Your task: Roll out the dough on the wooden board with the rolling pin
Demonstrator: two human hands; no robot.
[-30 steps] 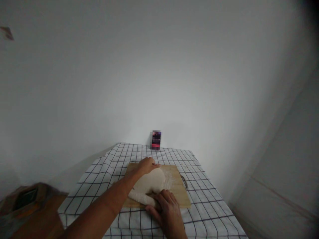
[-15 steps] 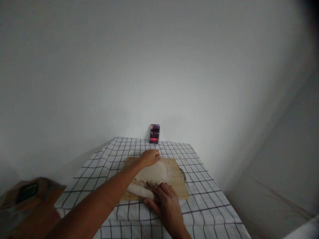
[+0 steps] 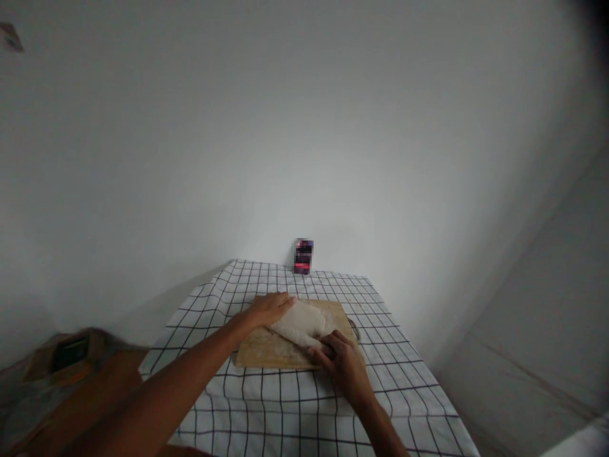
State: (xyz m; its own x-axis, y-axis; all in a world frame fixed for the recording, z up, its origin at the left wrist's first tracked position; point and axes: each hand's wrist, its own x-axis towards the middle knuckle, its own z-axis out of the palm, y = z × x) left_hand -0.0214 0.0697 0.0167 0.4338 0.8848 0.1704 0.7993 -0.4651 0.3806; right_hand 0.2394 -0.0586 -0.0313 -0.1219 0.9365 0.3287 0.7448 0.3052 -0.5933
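Observation:
A pale, floury rolling pin point(image 3: 297, 337) lies slantwise along the near edge of a flattened sheet of dough point(image 3: 307, 315). Both are on a wooden board point(image 3: 271, 357) dusted with flour. My right hand point(image 3: 345, 362) is closed around the pin's right end, with the thumb on the near side. My left hand point(image 3: 273, 308) rests flat at the dough's far left edge, fingers stretched out. The pin's left end is hidden by the left hand and wrist, so I cannot tell whether the palm touches it.
A checked cloth point(image 3: 266, 406) covers the table under the board. A blurred phone-like object point(image 3: 303, 256) stands upright against the white wall point(image 3: 304, 139) at the back. The board's handle loop point(image 3: 354, 329) is on its right. A brown box point(image 3: 71, 355) sits low at the left.
My left hand has moved back and left from above the dough's far side, its curled fingers straightening. The right hand and rolling pin have shifted away from me, onto the dough's near edge.

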